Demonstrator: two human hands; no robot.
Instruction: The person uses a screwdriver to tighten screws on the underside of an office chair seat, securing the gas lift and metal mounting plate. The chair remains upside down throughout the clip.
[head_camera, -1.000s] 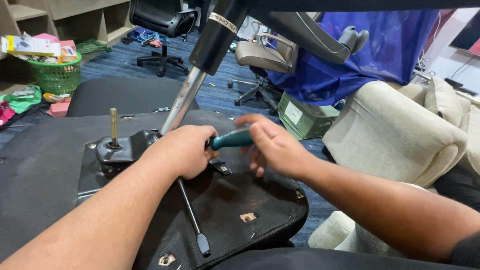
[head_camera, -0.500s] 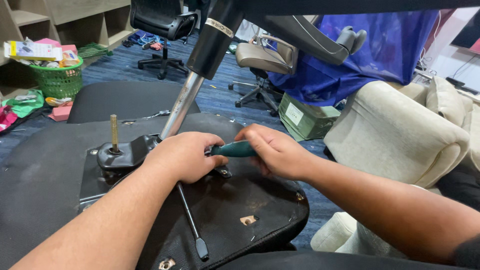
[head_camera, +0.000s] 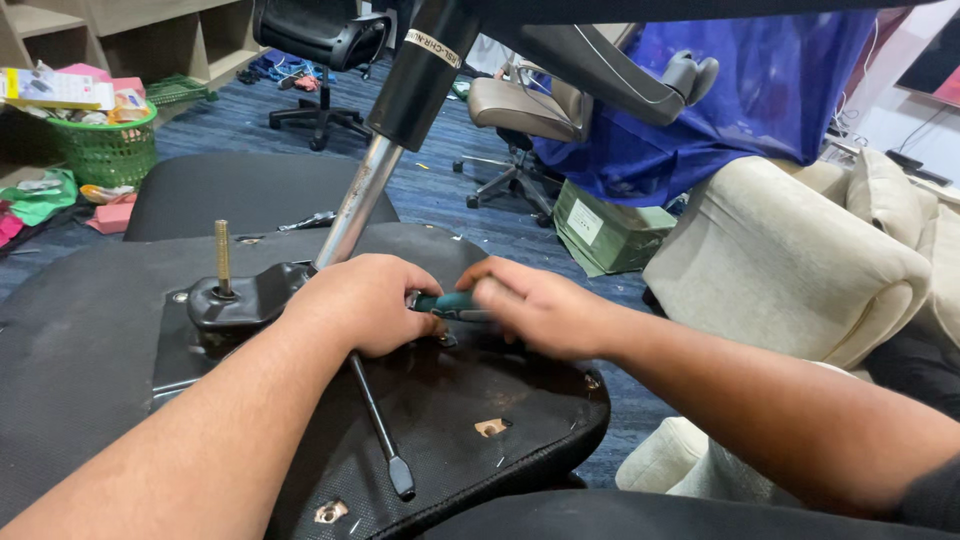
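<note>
An upturned office chair seat (head_camera: 470, 440) lies before me, black underside up. On it sits a black metal mechanism plate (head_camera: 235, 300) with a threaded brass bolt (head_camera: 222, 256) standing upright and a chrome gas cylinder (head_camera: 355, 205) rising from it. My left hand (head_camera: 365, 300) rests closed over the mechanism at the cylinder's base. My right hand (head_camera: 530, 305) grips the teal handle of a screwdriver (head_camera: 447, 302), which points left under my left hand. The tool's tip is hidden. A thin black lever (head_camera: 378, 425) runs toward me across the seat.
A cream armchair (head_camera: 790, 260) stands close on the right. Behind are a blue cloth (head_camera: 740, 90), a green box (head_camera: 600, 225), other office chairs (head_camera: 320, 40) and a green basket (head_camera: 108, 150) by wooden shelves. Another black seat pad (head_camera: 230, 195) lies at the back left.
My right hand and the screwdriver have slid lower and closer to my left hand. My left hand stays on the mechanism.
</note>
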